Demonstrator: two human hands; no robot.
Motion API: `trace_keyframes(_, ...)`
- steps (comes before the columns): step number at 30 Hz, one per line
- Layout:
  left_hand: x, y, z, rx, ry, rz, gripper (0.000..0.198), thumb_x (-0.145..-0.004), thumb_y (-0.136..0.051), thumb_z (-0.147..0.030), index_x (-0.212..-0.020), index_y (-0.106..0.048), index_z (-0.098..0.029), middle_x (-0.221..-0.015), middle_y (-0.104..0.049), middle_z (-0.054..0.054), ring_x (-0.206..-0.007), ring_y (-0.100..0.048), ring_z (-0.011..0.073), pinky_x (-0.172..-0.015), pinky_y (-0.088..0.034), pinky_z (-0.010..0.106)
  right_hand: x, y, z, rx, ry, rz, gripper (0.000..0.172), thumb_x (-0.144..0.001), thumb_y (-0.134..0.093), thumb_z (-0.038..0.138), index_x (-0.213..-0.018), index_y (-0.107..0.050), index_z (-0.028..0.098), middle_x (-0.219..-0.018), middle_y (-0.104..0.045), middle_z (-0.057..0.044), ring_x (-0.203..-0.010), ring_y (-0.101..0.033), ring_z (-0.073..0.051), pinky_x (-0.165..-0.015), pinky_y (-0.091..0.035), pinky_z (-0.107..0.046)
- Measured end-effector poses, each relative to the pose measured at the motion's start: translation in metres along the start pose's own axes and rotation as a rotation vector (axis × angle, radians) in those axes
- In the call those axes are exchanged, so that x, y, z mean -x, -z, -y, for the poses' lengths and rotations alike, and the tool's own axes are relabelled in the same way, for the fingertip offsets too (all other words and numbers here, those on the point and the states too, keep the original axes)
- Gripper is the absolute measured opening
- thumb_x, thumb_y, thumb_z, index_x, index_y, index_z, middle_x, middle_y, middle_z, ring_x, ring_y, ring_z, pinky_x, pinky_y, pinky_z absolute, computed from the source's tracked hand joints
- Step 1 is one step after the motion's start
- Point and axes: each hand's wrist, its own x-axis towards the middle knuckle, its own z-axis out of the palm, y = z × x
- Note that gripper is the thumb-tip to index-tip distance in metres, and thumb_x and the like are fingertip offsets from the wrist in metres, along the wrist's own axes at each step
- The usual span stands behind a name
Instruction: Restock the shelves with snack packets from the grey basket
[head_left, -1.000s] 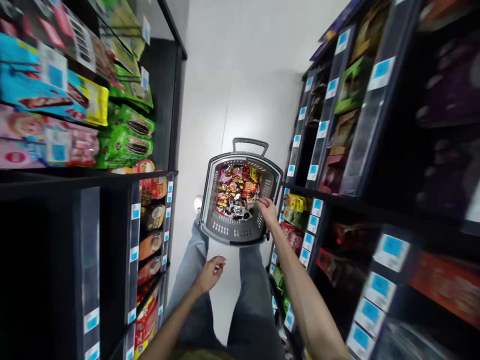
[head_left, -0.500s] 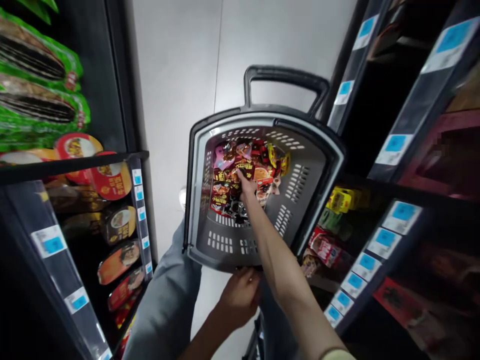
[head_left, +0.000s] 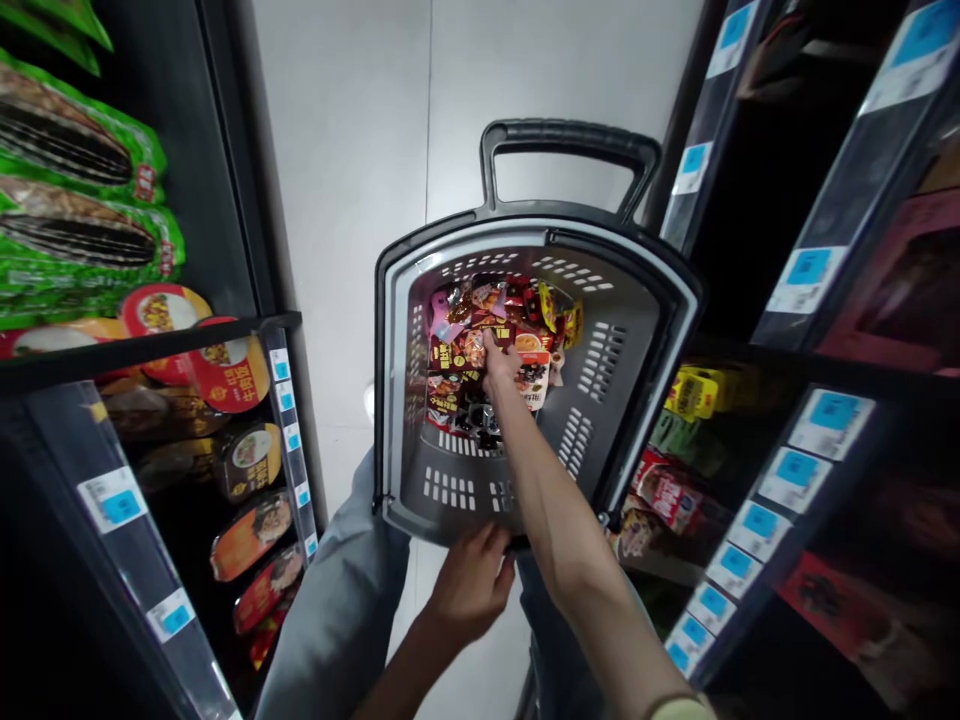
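My right hand (head_left: 501, 366) reaches down into a grey plastic shopping basket (head_left: 600, 400). Its index finger rests on a dark brown snack packet (head_left: 456, 352), and the thumb is spread away from it. Beside the thumb lies a red and white packet (head_left: 534, 380). Around these are a pink packet (head_left: 444, 322), yellow packets (head_left: 573, 324) and several dark ones. At the basket's near rim, my left hand (head_left: 471, 588) has its fingers bent over the edge. The undersides of both hands are hidden.
The basket's black handle (head_left: 574, 135) stands out on the far side. Left shelves (head_left: 150, 345) carry green seed bags (head_left: 82, 235) and round-lidded food bowls (head_left: 229, 370). Right shelves (head_left: 795, 480) hold yellow packs (head_left: 694, 393) and red packets (head_left: 667, 490). Pale floor (head_left: 345, 150) runs between them.
The view has shifted slightly, so the shelves sit a little differently in the picture. My left hand's fingers have loosened and straightened somewhat at the rim. My right hand stays on the packets.
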Motion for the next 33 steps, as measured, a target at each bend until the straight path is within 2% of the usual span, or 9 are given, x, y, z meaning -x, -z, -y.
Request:
trace_keyframes(5, -0.003, 0.008, 0.011, 0.149, -0.011, -0.12, 0.027, -0.096, -0.043, -0.019, -0.115, -0.062, -0.02, -0.111, -0.069, 0.008, -0.105, -0.065, 0.0229, -0.096, -0.051, 0.039, 0.025, 0.033, 0.016, 0.083, -0.029, 0.045, 0.045, -0.062, -0.08, 0.046, -0.091, -0.067, 0.014, -0.087, -0.074, -0.006, -0.081, -0.066, -0.019, -0.078, -0.055, -0.032)
trace_keyframes(11, -0.012, 0.029, 0.018, 0.441, -0.035, -0.393, 0.019, -0.096, -0.048, -0.021, -0.108, -0.063, -0.021, -0.094, -0.073, 0.002, -0.089, -0.068, 0.0155, -0.086, -0.052, 0.029, 0.086, 0.115, 0.041, 0.288, -0.066, 0.314, 0.036, -0.053, -0.086, 0.039, -0.074, -0.068, 0.016, -0.069, -0.07, -0.001, -0.068, -0.062, -0.019, -0.067, -0.053, -0.031)
trace_keyframes(14, -0.014, 0.038, 0.02, 0.361, -0.077, -0.528, 0.018, -0.095, -0.049, -0.018, -0.106, -0.063, -0.02, -0.102, -0.071, 0.005, -0.097, -0.067, 0.017, -0.09, -0.053, 0.031, 0.096, 0.152, 0.065, 0.395, -0.056, 0.436, 0.03, -0.057, -0.085, 0.037, -0.067, -0.065, 0.018, -0.063, -0.065, 0.001, -0.067, -0.06, -0.019, -0.066, -0.05, -0.03)
trace_keyframes(18, -0.013, 0.042, 0.024, -0.009, -0.171, -0.627, 0.041, -0.092, -0.05, -0.013, -0.132, -0.054, -0.022, -0.134, -0.059, 0.012, -0.129, -0.054, 0.0243, -0.109, -0.045, 0.043, 0.098, 0.176, 0.108, 0.817, 0.205, 0.866, 0.021, -0.073, -0.074, 0.034, -0.065, -0.062, 0.019, -0.072, -0.063, 0.0, -0.069, -0.056, -0.018, -0.068, -0.044, -0.028)
trace_keyframes(22, -0.013, 0.043, 0.024, -0.259, -0.278, -0.461, 0.062, -0.088, -0.059, -0.012, -0.146, -0.042, -0.025, -0.155, -0.041, 0.012, -0.149, -0.029, 0.0291, -0.119, -0.032, 0.051, 0.12, 0.173, 0.139, 1.077, 0.308, 1.258, 0.013, -0.083, -0.06, 0.022, -0.072, -0.065, 0.019, -0.081, -0.067, -0.003, -0.074, -0.059, -0.018, -0.07, -0.041, -0.028)
trace_keyframes(24, -0.013, 0.045, 0.024, -0.271, -0.227, -0.324, 0.069, -0.082, -0.071, -0.019, -0.145, -0.044, -0.022, -0.147, -0.051, 0.014, -0.142, -0.041, 0.0317, -0.116, -0.035, 0.051, 0.135, 0.167, 0.143, 1.034, 0.242, 1.412, 0.01, -0.08, -0.062, 0.017, -0.073, -0.068, 0.02, -0.082, -0.069, -0.002, -0.075, -0.06, -0.017, -0.069, -0.042, -0.027)
trace_keyframes(26, -0.012, 0.049, 0.023, -0.215, -0.081, -0.18, 0.067, -0.073, -0.081, -0.029, -0.134, -0.056, -0.02, -0.124, -0.068, 0.012, -0.119, -0.062, 0.0334, -0.102, -0.048, 0.047, 0.144, 0.164, 0.142, 0.959, 0.163, 1.49, 0.006, -0.076, -0.067, 0.016, -0.073, -0.07, 0.02, -0.079, -0.071, -0.001, -0.072, -0.061, -0.017, -0.066, -0.042, -0.026)
trace_keyframes(29, -0.01, 0.056, 0.024, 0.023, 0.065, -0.001, 0.053, -0.066, -0.085, -0.04, -0.112, -0.068, -0.022, -0.094, -0.076, 0.004, -0.085, -0.071, 0.0274, -0.073, -0.054, 0.034, 0.138, 0.163, 0.138, 0.91, 0.023, 1.446, 0.006, -0.071, -0.076, 0.021, -0.076, -0.073, 0.019, -0.076, -0.073, 0.0, -0.07, -0.064, -0.017, -0.061, -0.045, -0.025)
trace_keyframes(33, -0.01, 0.058, 0.032, 0.463, 0.062, 0.014, 0.041, -0.071, -0.081, -0.04, -0.104, -0.071, -0.018, -0.097, -0.077, 0.003, -0.085, -0.071, 0.0228, -0.071, -0.055, 0.029, 0.11, 0.177, 0.143, 0.779, -0.22, 1.192, 0.025, -0.065, -0.083, 0.032, -0.081, -0.073, 0.015, -0.083, -0.076, -0.005, -0.073, -0.067, -0.018, -0.067, -0.052, -0.029)
